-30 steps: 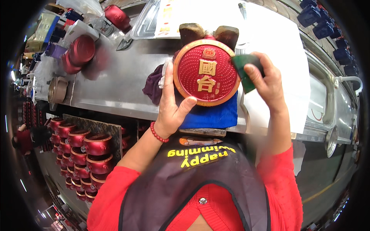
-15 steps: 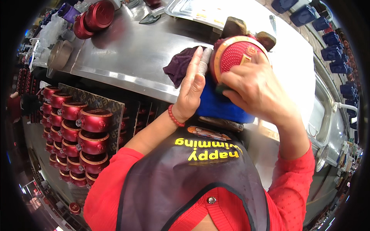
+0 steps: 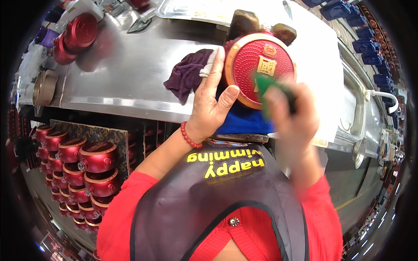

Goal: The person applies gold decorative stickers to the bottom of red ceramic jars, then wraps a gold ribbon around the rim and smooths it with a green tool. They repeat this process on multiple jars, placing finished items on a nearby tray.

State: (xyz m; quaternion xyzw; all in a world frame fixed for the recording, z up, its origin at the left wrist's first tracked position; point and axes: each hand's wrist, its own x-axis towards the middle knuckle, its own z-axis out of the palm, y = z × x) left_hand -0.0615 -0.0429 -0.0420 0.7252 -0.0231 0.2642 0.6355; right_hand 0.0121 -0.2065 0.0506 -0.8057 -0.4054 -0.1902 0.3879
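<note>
A round red drum-shaped piece [image 3: 244,69] with a gold rim, raised dots and gold emblems leans on a blue support [image 3: 244,125], its face turned toward me. Two dark worn blocks [image 3: 243,24] stand at its far side. My left hand [image 3: 210,100] lies along its left edge, fingers stretched and thumb apart. A whitish wrapped strip [image 3: 208,65] shows by those fingers, next to a crumpled purple cloth [image 3: 187,73]. Over the piece's lower right, my right hand [image 3: 296,113] is smeared by motion, closed around a green object [image 3: 264,85] too blurred to identify.
Red pots with gold rims [image 3: 100,154] stand stacked at the lower left. On the steel table [image 3: 126,56] are two red round pieces [image 3: 80,32] and a metal bowl [image 3: 45,88]. A sink with a white faucet [image 3: 385,98] is at right, blue bins [image 3: 335,9] beyond.
My right hand has drawn back toward me from the red piece's face, bringing the green object and more gold emblems into sight. My left hand stays at the left edge. The view has shifted.
</note>
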